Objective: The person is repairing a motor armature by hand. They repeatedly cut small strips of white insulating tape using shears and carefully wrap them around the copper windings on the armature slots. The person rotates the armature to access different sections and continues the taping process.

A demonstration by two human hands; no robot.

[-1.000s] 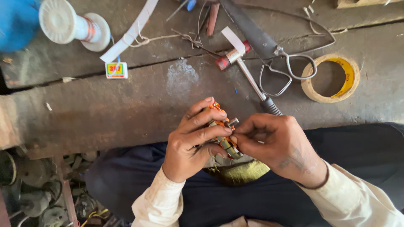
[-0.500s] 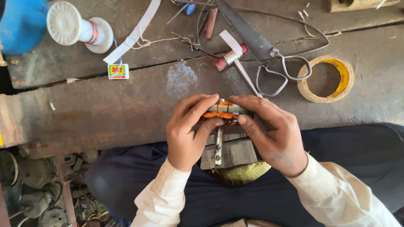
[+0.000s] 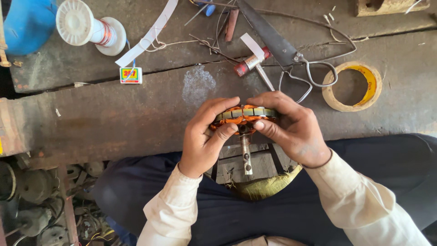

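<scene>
Motor coil [image 3: 243,115] sits tight in the grip of both hands, left hand [image 3: 205,139] and right hand [image 3: 291,130], and its thin orange wires could snap if thumbs push hard.

Orange copper windings are shown on the grey-banded motor stator [image 3: 243,116], a yellow-lined tape roll [image 3: 353,86] at its two o'clock, a white spool [image 3: 91,29] with copper wire and a blue container [image 3: 27,23] at ten o'clock.

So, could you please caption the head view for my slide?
Both hands, left hand and right hand, grip a copper-wound motor stator above a worn workbench.
</scene>
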